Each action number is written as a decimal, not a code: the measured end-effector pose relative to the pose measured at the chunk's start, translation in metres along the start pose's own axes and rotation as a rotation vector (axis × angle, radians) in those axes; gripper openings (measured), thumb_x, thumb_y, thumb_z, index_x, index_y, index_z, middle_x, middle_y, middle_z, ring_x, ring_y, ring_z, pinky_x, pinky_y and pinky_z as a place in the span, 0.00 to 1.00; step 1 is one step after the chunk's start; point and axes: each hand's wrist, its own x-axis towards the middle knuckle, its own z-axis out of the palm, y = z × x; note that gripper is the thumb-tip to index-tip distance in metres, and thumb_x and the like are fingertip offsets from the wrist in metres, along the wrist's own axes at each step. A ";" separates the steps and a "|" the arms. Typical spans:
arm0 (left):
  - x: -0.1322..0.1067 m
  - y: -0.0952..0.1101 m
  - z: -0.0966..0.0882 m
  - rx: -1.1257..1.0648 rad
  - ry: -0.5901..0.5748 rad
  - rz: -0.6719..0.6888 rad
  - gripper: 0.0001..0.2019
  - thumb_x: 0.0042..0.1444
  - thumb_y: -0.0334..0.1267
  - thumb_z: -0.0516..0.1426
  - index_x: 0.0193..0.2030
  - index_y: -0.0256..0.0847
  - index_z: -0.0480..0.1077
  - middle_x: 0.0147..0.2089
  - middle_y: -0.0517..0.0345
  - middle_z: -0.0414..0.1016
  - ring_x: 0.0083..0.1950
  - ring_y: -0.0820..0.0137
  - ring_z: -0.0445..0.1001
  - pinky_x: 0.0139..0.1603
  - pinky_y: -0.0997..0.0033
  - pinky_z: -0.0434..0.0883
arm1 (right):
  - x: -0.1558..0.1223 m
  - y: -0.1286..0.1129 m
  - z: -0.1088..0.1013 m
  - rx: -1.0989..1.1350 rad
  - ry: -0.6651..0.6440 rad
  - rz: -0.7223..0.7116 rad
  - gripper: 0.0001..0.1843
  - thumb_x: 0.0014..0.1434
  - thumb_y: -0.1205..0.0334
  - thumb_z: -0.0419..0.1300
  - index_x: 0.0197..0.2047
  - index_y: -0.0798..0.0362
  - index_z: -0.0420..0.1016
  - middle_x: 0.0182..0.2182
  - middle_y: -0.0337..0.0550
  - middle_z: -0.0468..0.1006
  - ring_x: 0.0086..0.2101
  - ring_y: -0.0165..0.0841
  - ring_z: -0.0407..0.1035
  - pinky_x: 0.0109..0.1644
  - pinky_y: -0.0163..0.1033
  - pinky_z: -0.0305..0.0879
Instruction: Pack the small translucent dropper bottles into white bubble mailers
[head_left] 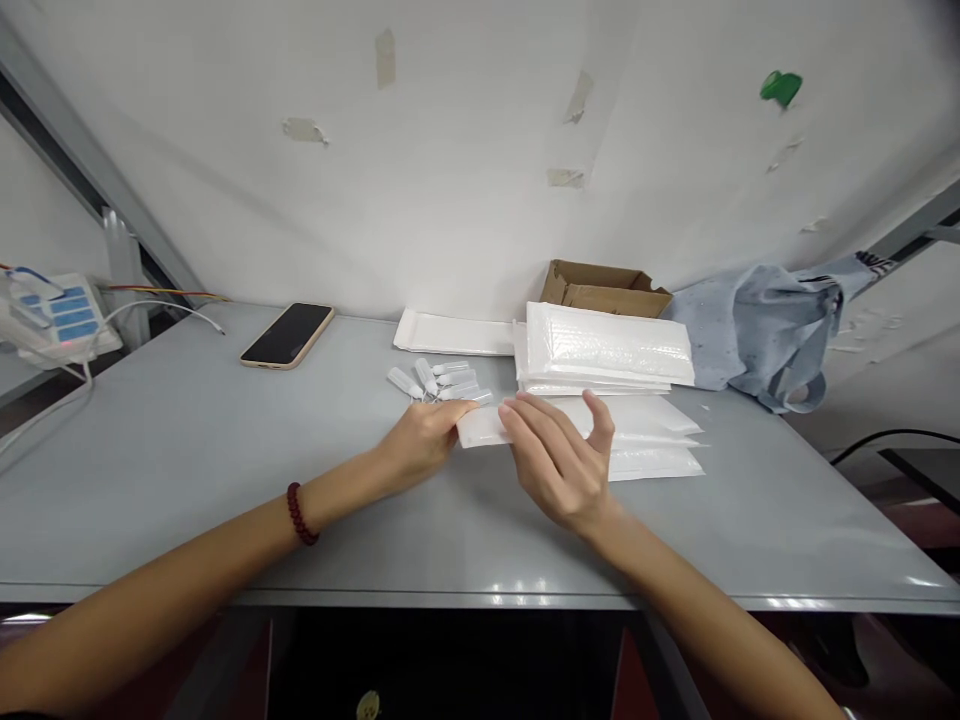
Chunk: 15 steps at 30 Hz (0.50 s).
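A white padded bubble mailer (482,427) is held in front of me between both hands, above the table. My left hand (424,438) pinches its left end. The fingers of my right hand (559,460) close over its top; the little finger sticks up, and the thumb is hidden. Just beyond my left hand lie several small clear plastic bottles (454,378) with thin tips. To the right of my right hand, more white mailers (652,462) lie fanned out, partly covered by the hand. Behind them sits a stack of bubble mailers (611,345).
Another flat white mailer (457,333) lies by the wall. A cardboard box (604,290) and a light blue cloth bag (750,330) stand at the back right. A phone (287,335) and a power strip (64,315) with cables are to the left on the grey table (187,450).
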 end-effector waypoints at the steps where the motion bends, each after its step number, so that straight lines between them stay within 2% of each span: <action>1: 0.005 0.003 -0.001 -0.065 -0.026 -0.052 0.10 0.59 0.26 0.48 0.35 0.37 0.70 0.32 0.57 0.77 0.32 0.72 0.75 0.33 0.75 0.71 | 0.001 0.002 0.000 -0.033 0.028 0.005 0.11 0.56 0.72 0.58 0.43 0.56 0.72 0.36 0.42 0.81 0.43 0.32 0.74 0.63 0.51 0.48; 4: 0.026 0.012 0.000 -0.340 -0.139 -0.248 0.12 0.59 0.28 0.48 0.29 0.36 0.68 0.26 0.59 0.73 0.28 0.74 0.74 0.32 0.75 0.71 | 0.005 0.011 -0.003 -0.151 0.122 0.030 0.12 0.57 0.70 0.58 0.45 0.52 0.71 0.39 0.41 0.80 0.45 0.34 0.72 0.62 0.54 0.46; 7: 0.048 0.022 0.008 -0.623 -0.283 -0.470 0.12 0.61 0.37 0.51 0.31 0.34 0.70 0.26 0.56 0.74 0.25 0.72 0.75 0.30 0.73 0.72 | 0.009 0.027 -0.006 -0.274 0.179 0.111 0.11 0.56 0.68 0.60 0.44 0.49 0.70 0.41 0.41 0.78 0.48 0.36 0.70 0.62 0.54 0.43; 10: 0.065 0.032 0.020 -0.824 -0.430 -0.586 0.16 0.59 0.46 0.55 0.29 0.33 0.69 0.25 0.52 0.76 0.23 0.71 0.75 0.28 0.71 0.72 | 0.010 0.047 -0.007 -0.332 0.210 0.194 0.07 0.57 0.62 0.60 0.41 0.50 0.69 0.42 0.42 0.76 0.48 0.40 0.69 0.60 0.53 0.45; 12: 0.071 0.037 0.028 -0.937 -0.493 -0.641 0.19 0.56 0.50 0.57 0.26 0.33 0.67 0.24 0.51 0.76 0.22 0.71 0.75 0.26 0.72 0.69 | 0.008 0.059 -0.006 -0.310 0.148 0.243 0.06 0.59 0.61 0.59 0.40 0.51 0.70 0.41 0.44 0.76 0.45 0.40 0.70 0.57 0.52 0.48; 15: 0.074 0.036 0.038 -1.064 -0.507 -0.785 0.21 0.52 0.52 0.60 0.23 0.35 0.63 0.22 0.52 0.75 0.20 0.72 0.73 0.23 0.74 0.65 | 0.001 0.072 -0.003 -0.237 -0.070 0.323 0.04 0.60 0.62 0.56 0.36 0.53 0.71 0.37 0.46 0.76 0.39 0.38 0.69 0.49 0.46 0.55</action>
